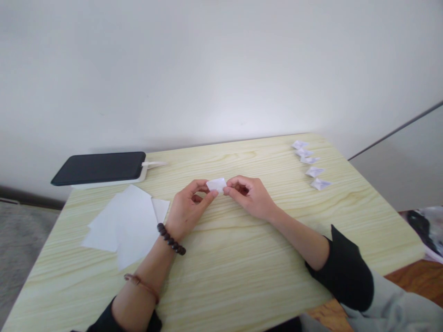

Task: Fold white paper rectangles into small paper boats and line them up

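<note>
A small folded white paper piece (217, 185) is pinched between both hands just above the middle of the light wooden table (242, 276). My left hand (188, 207) grips its left side with thumb and fingers closed; a dark bead bracelet sits on that wrist. My right hand (251, 196) pinches the right side, fingers curled. Loose white paper sheets (126, 226) lie on the table to the left of my left forearm.
Several small folded paper pieces (311, 163) lie in a row at the far right of the table. A black phone (100, 168) with a white cable plugged in rests on the far left edge. A white wall stands behind the table.
</note>
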Demonstrator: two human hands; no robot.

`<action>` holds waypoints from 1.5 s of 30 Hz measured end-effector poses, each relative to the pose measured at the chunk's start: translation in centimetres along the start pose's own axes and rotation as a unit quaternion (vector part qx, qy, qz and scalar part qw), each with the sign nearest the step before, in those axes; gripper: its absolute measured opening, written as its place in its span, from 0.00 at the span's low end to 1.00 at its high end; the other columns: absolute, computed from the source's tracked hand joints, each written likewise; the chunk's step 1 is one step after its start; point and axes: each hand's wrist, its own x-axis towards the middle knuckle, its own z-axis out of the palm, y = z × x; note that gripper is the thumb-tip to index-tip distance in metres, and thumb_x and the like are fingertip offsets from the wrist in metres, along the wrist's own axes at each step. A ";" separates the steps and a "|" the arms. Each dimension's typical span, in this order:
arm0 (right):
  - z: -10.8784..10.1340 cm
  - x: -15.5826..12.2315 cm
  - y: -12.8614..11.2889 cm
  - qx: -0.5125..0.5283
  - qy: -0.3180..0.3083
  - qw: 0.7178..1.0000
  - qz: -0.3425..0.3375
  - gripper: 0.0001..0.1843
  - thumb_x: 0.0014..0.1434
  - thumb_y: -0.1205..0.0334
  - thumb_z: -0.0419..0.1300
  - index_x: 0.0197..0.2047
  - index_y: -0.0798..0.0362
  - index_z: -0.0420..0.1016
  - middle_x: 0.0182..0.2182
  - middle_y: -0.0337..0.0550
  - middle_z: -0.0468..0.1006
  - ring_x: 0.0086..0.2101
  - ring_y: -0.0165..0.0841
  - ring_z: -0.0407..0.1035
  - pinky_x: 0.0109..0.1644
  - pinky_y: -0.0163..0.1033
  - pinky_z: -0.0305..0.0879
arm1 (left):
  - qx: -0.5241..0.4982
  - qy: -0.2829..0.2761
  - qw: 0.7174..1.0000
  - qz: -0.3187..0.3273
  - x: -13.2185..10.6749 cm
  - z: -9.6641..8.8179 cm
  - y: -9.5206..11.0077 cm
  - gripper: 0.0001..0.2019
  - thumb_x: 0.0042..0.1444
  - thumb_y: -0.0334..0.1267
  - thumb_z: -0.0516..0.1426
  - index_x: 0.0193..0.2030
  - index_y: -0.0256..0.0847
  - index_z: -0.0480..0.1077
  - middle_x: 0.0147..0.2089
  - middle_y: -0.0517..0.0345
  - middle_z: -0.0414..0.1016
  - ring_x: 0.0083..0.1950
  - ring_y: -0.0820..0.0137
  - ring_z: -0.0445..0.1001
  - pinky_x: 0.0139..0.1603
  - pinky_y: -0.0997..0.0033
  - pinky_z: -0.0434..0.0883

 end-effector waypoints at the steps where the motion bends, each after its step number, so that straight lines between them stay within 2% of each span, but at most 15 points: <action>1: 0.0 0.0 0.0 -0.006 0.001 1.000 -0.003 0.07 0.57 0.59 0.59 0.32 0.55 0.71 0.21 0.35 0.70 0.20 0.23 0.58 0.23 0.30 0.54 | 0.008 -0.001 1.000 0.006 0.0 0.0 0.0 0.16 0.53 0.49 0.58 0.41 0.39 0.71 0.37 0.56 0.77 0.29 0.72 0.73 0.29 0.73 0.68; 3: 0.0 0.1 0.1 -0.029 0.011 0.999 -0.029 0.06 0.57 0.60 0.59 0.35 0.54 0.71 0.25 0.36 0.72 0.20 0.23 0.59 0.24 0.30 0.56 | 0.043 0.008 0.998 0.037 -0.1 0.0 0.0 0.13 0.55 0.48 0.57 0.38 0.40 0.73 0.36 0.57 0.77 0.28 0.72 0.72 0.29 0.73 0.68; 7: -0.1 0.2 0.4 -0.079 0.029 0.990 -0.114 0.08 0.59 0.61 0.58 0.42 0.52 0.71 0.35 0.41 0.73 0.24 0.24 0.61 0.28 0.31 0.60 | 0.131 0.047 0.976 0.166 -0.2 -0.1 0.1 0.08 0.57 0.41 0.57 0.37 0.42 0.75 0.36 0.56 0.78 0.39 0.67 0.74 0.41 0.68 0.70; 11: -0.3 0.2 0.6 -0.106 -0.002 0.984 -0.141 0.05 0.61 0.64 0.57 0.37 0.53 0.74 0.34 0.41 0.73 0.26 0.25 0.64 0.30 0.31 0.62 | 0.172 0.045 0.954 0.241 0.0 -0.3 -0.1 0.07 0.58 0.37 0.56 0.37 0.42 0.76 0.36 0.56 0.78 0.40 0.67 0.73 0.43 0.67 0.71; 16: -0.6 0.2 1.0 -0.171 -0.004 0.971 -0.167 0.09 0.59 0.72 0.55 0.37 0.53 0.75 0.37 0.43 0.75 0.36 0.29 0.70 0.38 0.33 0.65 | 0.239 0.046 0.916 0.318 0.3 -0.5 -0.9 0.08 0.59 0.33 0.56 0.39 0.44 0.77 0.35 0.55 0.77 0.41 0.66 0.70 0.44 0.65 0.70; 21: -0.9 0.4 1.1 -0.240 -0.036 0.956 -0.162 0.09 0.59 0.70 0.57 0.37 0.52 0.77 0.38 0.43 0.76 0.38 0.32 0.70 0.43 0.37 0.66 | 0.286 0.023 0.906 0.311 0.4 -0.6 -1.3 0.08 0.58 0.32 0.56 0.39 0.45 0.77 0.38 0.54 0.76 0.44 0.65 0.70 0.46 0.62 0.69; 25: -1.3 0.3 0.8 -0.293 -0.065 0.937 -0.178 0.09 0.61 0.64 0.57 0.39 0.52 0.79 0.41 0.46 0.76 0.42 0.35 0.68 0.48 0.42 0.65 | 0.292 -0.003 0.907 0.305 0.4 -0.6 -1.5 0.08 0.59 0.33 0.55 0.40 0.42 0.77 0.40 0.52 0.76 0.45 0.64 0.70 0.46 0.60 0.70; 28: -1.6 0.2 0.6 -0.307 -0.071 0.931 -0.186 0.11 0.62 0.59 0.56 0.41 0.51 0.79 0.41 0.47 0.73 0.40 0.35 0.67 0.46 0.42 0.65 | 0.293 -0.009 0.908 0.299 0.4 -0.6 -1.5 0.09 0.60 0.35 0.55 0.40 0.42 0.77 0.40 0.51 0.75 0.44 0.64 0.70 0.45 0.61 0.70; 34: -1.6 0.4 0.7 -0.249 -0.074 0.948 -0.185 0.10 0.63 0.61 0.56 0.37 0.51 0.79 0.36 0.45 0.73 0.37 0.33 0.67 0.43 0.39 0.65 | 0.305 -0.002 0.907 0.291 0.4 -0.4 -1.4 0.09 0.61 0.38 0.55 0.39 0.42 0.77 0.35 0.53 0.75 0.41 0.65 0.69 0.42 0.63 0.70; 38: -1.5 0.6 0.9 -0.234 -0.074 0.955 -0.168 0.10 0.62 0.61 0.57 0.35 0.52 0.80 0.35 0.45 0.75 0.38 0.33 0.68 0.44 0.40 0.64 | 0.283 -0.007 0.919 0.273 0.4 -0.5 -1.3 0.08 0.60 0.38 0.56 0.36 0.40 0.76 0.35 0.53 0.76 0.41 0.65 0.70 0.43 0.63 0.69; 45: -1.0 0.8 1.3 -0.179 -0.024 0.981 -0.071 0.08 0.58 0.59 0.61 0.32 0.53 0.78 0.31 0.41 0.71 0.32 0.29 0.66 0.37 0.36 0.62 | 0.261 -0.001 0.934 0.246 0.5 -0.4 -1.2 0.11 0.61 0.39 0.53 0.34 0.40 0.75 0.34 0.54 0.76 0.40 0.65 0.68 0.44 0.63 0.69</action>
